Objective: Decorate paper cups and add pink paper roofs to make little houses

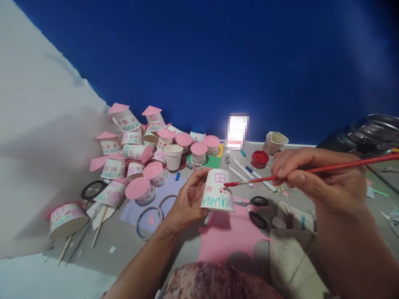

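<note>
My left hand [191, 197] is closed around a white paper cup [215, 193], held upside down above the table. The cup carries a pink window drawing, red dabs and green grass strokes along its rim. Pinched in my right hand [307, 170] is a red paintbrush [336, 165]. Its red-coated tip is at the cup's right side, beside the window and just above the red dabs; whether it touches cannot be told. A small dish of red paint [259, 158] stands behind the brush.
Many decorated cups with pink paper roofs [137, 189] are piled at left beside a stack of plain cups [173, 157]. Scissors [258, 202] lie on pink paper [224, 241]. Markers [243, 168], tape rolls [149, 222], a beige cloth [293, 253] and a bright screen [237, 131] are around.
</note>
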A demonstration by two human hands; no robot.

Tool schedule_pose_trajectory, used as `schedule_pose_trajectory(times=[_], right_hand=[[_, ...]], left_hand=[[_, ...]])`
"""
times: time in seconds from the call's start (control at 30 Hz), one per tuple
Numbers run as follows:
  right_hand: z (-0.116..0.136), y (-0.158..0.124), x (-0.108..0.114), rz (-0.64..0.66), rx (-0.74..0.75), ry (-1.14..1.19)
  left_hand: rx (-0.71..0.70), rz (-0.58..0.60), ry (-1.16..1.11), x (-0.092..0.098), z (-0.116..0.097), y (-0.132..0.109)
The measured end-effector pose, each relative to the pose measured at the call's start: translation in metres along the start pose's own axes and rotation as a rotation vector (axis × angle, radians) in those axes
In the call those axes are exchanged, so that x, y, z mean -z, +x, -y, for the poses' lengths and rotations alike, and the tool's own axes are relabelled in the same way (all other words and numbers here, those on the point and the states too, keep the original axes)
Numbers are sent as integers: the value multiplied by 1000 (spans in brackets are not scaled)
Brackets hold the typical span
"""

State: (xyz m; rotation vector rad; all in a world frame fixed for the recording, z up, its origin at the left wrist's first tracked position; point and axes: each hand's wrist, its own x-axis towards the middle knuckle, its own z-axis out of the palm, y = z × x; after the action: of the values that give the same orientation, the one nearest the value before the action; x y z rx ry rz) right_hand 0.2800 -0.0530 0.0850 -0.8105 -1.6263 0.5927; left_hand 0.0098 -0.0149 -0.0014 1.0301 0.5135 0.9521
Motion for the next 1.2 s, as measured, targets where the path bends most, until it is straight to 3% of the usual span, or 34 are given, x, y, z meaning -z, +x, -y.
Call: schedule_pose_trajectory(times=[0.37,0.6,1.2], right_hand=[[-7,-2,2,62,-1,17],[-2,2,-2,-8,26,15],[-6,-2,-4,83,9,65]], left_hand=[[17,6,-23,-1,-1,1],[27,3,-61,-2,-4,0],[4,-13,-30,-3,-1,2]])
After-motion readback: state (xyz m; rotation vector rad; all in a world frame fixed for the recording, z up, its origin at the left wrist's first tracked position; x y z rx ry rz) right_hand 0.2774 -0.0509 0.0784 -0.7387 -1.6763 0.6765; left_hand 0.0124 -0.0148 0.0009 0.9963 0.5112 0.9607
